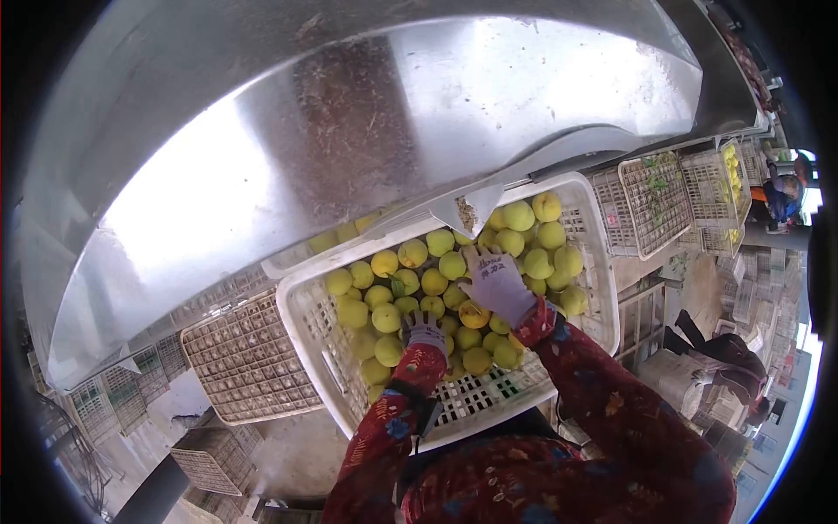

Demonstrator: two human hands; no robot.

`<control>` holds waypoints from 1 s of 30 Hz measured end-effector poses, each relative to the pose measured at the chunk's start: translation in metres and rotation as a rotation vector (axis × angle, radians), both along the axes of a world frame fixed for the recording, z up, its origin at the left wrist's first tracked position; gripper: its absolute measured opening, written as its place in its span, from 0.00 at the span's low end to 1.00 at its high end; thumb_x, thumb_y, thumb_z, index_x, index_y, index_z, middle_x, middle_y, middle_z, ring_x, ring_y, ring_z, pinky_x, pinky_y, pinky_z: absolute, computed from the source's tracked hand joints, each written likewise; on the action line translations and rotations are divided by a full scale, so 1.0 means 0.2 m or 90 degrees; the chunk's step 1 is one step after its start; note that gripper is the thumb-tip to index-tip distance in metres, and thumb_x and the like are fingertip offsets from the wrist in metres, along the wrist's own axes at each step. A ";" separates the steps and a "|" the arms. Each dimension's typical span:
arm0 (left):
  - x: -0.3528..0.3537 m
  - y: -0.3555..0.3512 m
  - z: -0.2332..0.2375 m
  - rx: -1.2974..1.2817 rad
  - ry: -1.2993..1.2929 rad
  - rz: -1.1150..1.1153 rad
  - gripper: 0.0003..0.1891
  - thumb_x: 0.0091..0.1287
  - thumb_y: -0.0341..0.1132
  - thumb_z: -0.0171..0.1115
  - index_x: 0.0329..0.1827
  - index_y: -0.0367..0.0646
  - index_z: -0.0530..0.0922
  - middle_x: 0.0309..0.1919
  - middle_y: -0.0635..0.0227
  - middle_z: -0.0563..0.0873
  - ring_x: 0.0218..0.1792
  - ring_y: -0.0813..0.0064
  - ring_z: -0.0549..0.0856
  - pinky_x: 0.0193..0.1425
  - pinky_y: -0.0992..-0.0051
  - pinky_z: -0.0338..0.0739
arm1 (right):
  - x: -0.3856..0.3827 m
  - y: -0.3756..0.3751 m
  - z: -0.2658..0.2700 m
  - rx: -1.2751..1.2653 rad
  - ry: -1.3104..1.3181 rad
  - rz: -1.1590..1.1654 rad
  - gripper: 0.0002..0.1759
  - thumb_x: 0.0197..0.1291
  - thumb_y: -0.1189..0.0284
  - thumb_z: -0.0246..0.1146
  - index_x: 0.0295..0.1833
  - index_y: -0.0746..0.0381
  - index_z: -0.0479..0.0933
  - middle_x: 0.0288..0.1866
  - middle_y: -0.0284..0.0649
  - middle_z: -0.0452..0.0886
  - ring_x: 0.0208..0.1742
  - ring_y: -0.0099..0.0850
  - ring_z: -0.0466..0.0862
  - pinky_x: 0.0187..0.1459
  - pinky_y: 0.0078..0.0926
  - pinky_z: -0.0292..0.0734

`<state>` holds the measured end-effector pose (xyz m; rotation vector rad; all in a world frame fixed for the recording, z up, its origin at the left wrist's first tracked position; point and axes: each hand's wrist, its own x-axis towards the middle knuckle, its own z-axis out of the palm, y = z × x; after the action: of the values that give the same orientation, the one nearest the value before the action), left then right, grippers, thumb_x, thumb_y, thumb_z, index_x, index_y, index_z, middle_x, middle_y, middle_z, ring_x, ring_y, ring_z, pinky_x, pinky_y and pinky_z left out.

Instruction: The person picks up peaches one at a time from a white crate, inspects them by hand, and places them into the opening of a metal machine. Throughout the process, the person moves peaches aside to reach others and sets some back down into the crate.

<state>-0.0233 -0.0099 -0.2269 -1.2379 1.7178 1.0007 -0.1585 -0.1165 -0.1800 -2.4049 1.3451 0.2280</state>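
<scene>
A white slatted crate (607,288) holds many yellow-green round fruits (388,319), with bare slats showing at its front and right side. My left hand (425,334), in a light glove with dark fingertips, rests among the fruits left of the middle; its fingers are spread. My right hand (497,284), in a pale glove with dark writing on its back, lies over the fruits near the far side, palm down. Its fingertips touch the fruits, and what is under the palm is hidden.
A large shiny metal chute (489,79) overhangs the crate's far edge. Brown crates stand left (249,358) and right (655,201). Two other people, one at the far right (779,196) and one at the lower right (733,358), are among stacked crates.
</scene>
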 end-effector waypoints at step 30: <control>0.45 -0.04 0.86 -0.672 0.658 0.646 0.40 0.43 0.42 0.83 0.61 0.37 0.77 0.53 0.57 0.85 0.54 0.56 0.84 0.59 0.60 0.78 | 0.38 -0.28 0.74 -0.368 -0.344 -0.195 0.36 0.53 0.66 0.76 0.61 0.70 0.68 0.55 0.59 0.76 0.52 0.56 0.80 0.52 0.44 0.79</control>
<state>0.0662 -0.0171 -0.0548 -2.7860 2.5968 1.5057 -0.0818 -0.1732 -0.0310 -2.3536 1.6159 -0.9400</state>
